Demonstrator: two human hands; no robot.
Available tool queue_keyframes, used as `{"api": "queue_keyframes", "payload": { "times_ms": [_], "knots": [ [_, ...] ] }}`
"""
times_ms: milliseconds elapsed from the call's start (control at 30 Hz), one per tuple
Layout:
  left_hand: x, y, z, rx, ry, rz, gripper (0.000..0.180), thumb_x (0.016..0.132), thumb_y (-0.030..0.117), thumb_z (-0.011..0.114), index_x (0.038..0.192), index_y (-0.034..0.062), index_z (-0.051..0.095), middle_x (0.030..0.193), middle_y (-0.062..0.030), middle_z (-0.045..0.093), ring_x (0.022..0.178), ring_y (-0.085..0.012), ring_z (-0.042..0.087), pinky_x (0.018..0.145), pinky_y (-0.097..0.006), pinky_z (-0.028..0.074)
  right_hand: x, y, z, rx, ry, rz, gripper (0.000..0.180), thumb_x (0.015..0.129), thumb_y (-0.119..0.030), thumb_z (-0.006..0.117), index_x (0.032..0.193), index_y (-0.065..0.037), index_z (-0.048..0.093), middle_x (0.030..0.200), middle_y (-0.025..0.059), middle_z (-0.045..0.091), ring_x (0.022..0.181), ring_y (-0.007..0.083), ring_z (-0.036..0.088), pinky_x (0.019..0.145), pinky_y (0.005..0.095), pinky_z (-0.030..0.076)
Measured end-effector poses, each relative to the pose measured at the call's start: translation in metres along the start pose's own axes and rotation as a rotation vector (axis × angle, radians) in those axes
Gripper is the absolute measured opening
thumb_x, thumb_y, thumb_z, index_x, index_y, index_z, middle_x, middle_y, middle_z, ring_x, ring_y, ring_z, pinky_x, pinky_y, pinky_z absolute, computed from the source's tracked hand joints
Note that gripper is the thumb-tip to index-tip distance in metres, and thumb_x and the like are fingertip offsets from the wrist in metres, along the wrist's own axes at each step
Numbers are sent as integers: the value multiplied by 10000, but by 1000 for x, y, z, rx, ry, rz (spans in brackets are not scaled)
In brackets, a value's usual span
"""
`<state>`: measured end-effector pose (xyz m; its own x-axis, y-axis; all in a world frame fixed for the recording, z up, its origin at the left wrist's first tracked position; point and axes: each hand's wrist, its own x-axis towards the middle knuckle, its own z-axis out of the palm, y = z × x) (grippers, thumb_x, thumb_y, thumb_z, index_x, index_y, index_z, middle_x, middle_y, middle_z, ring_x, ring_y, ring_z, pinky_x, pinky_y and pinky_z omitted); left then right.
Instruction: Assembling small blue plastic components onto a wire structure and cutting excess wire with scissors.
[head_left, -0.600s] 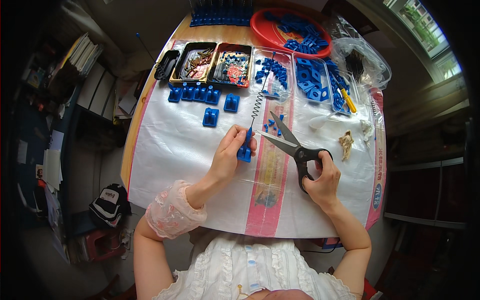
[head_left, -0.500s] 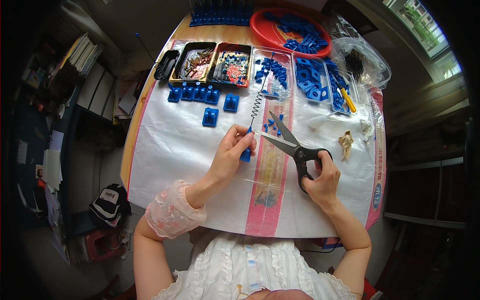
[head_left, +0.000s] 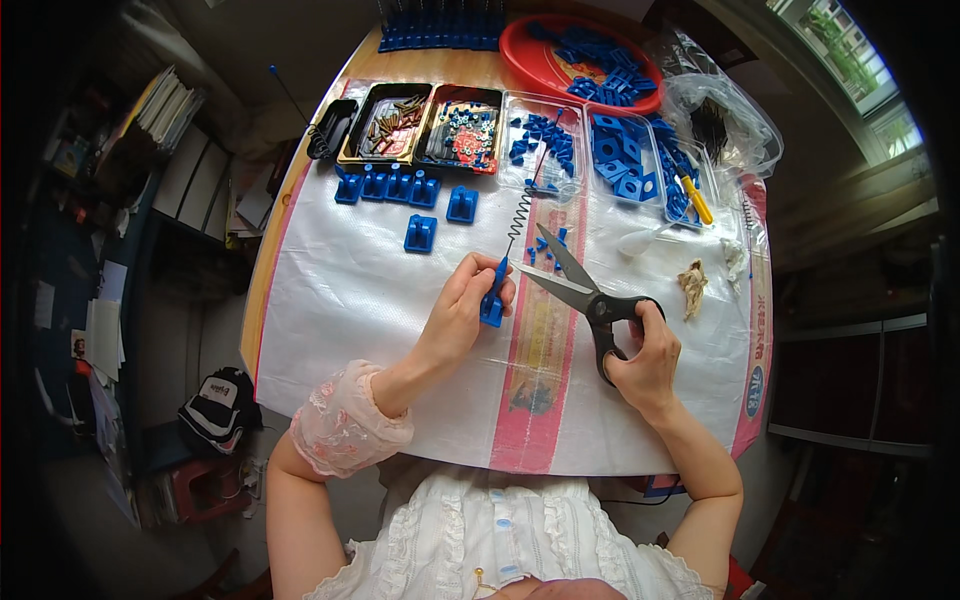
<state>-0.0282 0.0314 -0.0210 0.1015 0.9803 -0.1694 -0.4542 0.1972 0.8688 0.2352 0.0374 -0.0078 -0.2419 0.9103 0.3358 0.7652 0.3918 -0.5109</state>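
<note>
Head view looks straight down on a round wooden table point(head_left: 300, 190) covered by a white woven sheet point(head_left: 350, 330) with a pink stripe running toward the person. Along the far edge sit a red bowl point(head_left: 540, 75) of blue plastic parts, a clear bag point(head_left: 725, 120), two clear trays point(head_left: 548, 150) of more blue parts, and two black trays point(head_left: 385, 125) holding screws and small hardware. A row of blue blocks point(head_left: 385, 187) stands on the sheet in front of the trays, with two more blocks point(head_left: 420, 233) set nearer.

Closer in, the right hand point(head_left: 645, 365) has its fingers and thumb through the black handles of a pair of scissors point(head_left: 575, 285). The blades stand clearly parted and point up and to the left, toward the other hand.

The left hand point(head_left: 462, 310) is curled shut around a small blue part point(head_left: 493, 300), pinched between thumb and fingertips and held just above the sheet. A thin metal spring point(head_left: 520, 215) rises from the top of this part and runs away from the person, leaning slightly right, its far end near the clear trays.

The part's long axis and the spring lie roughly along the pink stripe, while the blades cross that line at an angle from the right. The blade tips sit just beside the part, near where the spring starts, but I cannot tell whether they touch.
</note>
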Motion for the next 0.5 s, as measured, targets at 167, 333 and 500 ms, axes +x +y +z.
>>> {"api": "queue_keyframes", "payload": {
  "times_ms": [167, 333, 500],
  "knots": [
    [1, 0, -2, 18, -2, 21, 154, 1044, 161, 375, 1079, 54, 480, 857, -56, 556, 801, -106, 534, 769, -258, 476, 1, -1, 0, 0, -10, -1, 442, 569, -67, 724, 954, -31, 509, 733, 92, 515, 629, 274, 549, 579, 382, 423],
    [2, -2, -1, 30, 9, 102, 166, 1033, 150, 420, 1144, 41, 476, 916, -52, 573, 846, -102, 546, 803, -259, 474, 1, -1, 0, -21, -32, -13, 450, 566, -69, 727, 957, -25, 508, 750, 105, 543, 656, 287, 581, 591, 386, 442],
    [-1, 1, 3, 156, 34, 134, 300, 1025, 118, 444, 1297, -9, 445, 972, -50, 586, 908, -98, 549, 857, -254, 457, 1, -2, 0, -31, -39, -14, 449, 569, -73, 730, 956, -22, 508, 746, 109, 546, 654, 293, 586, 593, 389, 446]
  ]
}}
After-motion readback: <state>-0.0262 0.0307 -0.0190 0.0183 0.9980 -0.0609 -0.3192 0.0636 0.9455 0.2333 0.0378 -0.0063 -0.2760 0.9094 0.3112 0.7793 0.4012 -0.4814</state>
